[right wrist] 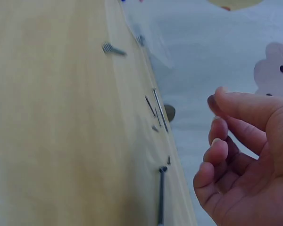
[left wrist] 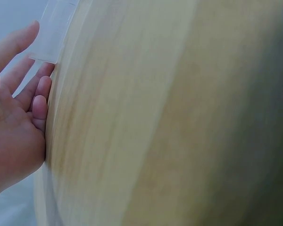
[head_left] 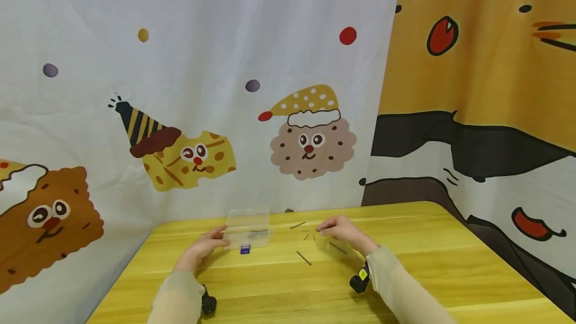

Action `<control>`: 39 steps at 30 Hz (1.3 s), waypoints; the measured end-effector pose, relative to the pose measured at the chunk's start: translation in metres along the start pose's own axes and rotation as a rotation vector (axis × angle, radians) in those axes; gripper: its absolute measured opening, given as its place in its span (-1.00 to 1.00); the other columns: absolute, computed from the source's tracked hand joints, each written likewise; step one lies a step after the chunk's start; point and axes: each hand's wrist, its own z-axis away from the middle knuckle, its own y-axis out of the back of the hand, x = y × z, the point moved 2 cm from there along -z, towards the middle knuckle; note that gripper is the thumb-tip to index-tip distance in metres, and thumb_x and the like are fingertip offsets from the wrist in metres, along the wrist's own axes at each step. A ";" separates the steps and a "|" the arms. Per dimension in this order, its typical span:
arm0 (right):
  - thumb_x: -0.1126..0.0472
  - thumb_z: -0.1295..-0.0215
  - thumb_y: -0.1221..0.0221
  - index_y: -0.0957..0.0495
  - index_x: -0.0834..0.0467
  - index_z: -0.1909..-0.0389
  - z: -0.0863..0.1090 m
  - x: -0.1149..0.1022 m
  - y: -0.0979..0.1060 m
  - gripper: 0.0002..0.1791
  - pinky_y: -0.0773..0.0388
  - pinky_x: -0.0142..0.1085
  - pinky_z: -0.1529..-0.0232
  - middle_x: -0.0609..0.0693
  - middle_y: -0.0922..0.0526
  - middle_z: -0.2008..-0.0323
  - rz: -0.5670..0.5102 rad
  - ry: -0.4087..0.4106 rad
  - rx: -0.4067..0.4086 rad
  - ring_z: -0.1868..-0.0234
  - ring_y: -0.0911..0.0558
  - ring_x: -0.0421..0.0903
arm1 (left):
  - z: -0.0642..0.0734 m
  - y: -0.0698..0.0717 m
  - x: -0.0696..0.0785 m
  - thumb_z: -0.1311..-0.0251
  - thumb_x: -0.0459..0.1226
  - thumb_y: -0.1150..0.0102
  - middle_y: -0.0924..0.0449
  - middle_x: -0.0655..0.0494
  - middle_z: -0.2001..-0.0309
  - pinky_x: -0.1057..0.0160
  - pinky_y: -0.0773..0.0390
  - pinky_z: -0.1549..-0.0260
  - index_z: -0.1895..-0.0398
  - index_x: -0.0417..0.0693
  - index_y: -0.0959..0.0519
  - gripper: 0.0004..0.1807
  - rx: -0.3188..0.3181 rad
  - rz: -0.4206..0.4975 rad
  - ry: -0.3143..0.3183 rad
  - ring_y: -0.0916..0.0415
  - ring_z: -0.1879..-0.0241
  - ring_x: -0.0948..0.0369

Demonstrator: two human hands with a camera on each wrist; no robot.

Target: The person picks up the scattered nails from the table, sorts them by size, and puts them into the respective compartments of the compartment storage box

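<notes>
A clear plastic box (head_left: 236,236) with a blue latch (head_left: 245,249) stands with its lid raised. Something thin and dark lies inside. At its left side my left hand (head_left: 204,248) touches it with loose, spread fingers; the box's corner shows between thumb and fingers in the left wrist view. My right hand (head_left: 344,230) is above the table among several thin metal pieces, nails or screws. Its thumb and forefinger tips meet; whether something tiny is between them is hidden. Near it lie a long metal piece (head_left: 338,248), another (head_left: 303,258) and a third (head_left: 298,225), with tiny ones between.
The yellow wood-grain table (head_left: 270,294) ends at a hanging curtain (head_left: 288,29) printed with cartoon biscuits. In the right wrist view a round-headed metal piece (right wrist: 162,197) lies near the table's far edge. Black wrist cameras (head_left: 360,279) sit on both cuffs.
</notes>
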 end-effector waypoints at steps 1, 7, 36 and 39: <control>0.25 -0.29 -0.24 -0.64 0.39 0.05 0.002 0.001 -0.002 -0.69 -0.42 -0.20 0.43 0.15 -0.67 0.11 -0.009 -0.001 0.000 0.47 -0.40 -0.07 | 0.000 0.001 -0.001 -0.21 -0.25 -0.28 -0.18 -0.42 -0.33 -0.30 -0.09 -0.24 -0.46 -0.24 -0.15 -0.20 0.002 0.008 0.004 -0.11 -0.31 -0.31; 0.24 -0.25 -0.27 -0.67 0.36 0.10 0.012 -0.001 -0.022 -0.70 -0.43 -0.29 0.49 0.10 -0.70 0.16 -0.002 -0.014 -0.039 0.52 -0.42 -0.14 | 0.000 0.004 -0.004 -0.20 -0.26 -0.28 -0.15 -0.44 -0.34 -0.29 -0.09 -0.25 -0.46 -0.26 -0.14 -0.19 -0.001 0.024 0.013 -0.10 -0.32 -0.31; 0.29 0.11 -0.49 -0.75 0.16 0.28 0.022 0.000 -0.058 -0.72 -0.53 -0.22 0.24 -0.03 -0.71 0.24 0.169 -0.047 -0.035 0.28 -0.56 -0.15 | 0.000 0.001 0.000 -0.20 -0.23 -0.29 -0.12 -0.43 -0.36 -0.29 -0.07 -0.26 -0.48 -0.22 -0.12 -0.17 -0.012 0.018 0.027 -0.06 -0.34 -0.31; 0.29 0.12 -0.49 -0.75 0.15 0.31 0.022 0.001 -0.059 -0.74 -0.52 -0.22 0.27 -0.06 -0.69 0.29 0.187 -0.044 -0.022 0.31 -0.55 -0.15 | -0.001 0.001 -0.001 -0.21 -0.23 -0.29 -0.12 -0.43 -0.36 -0.30 -0.07 -0.26 -0.48 -0.22 -0.12 -0.17 -0.016 0.019 0.027 -0.06 -0.34 -0.31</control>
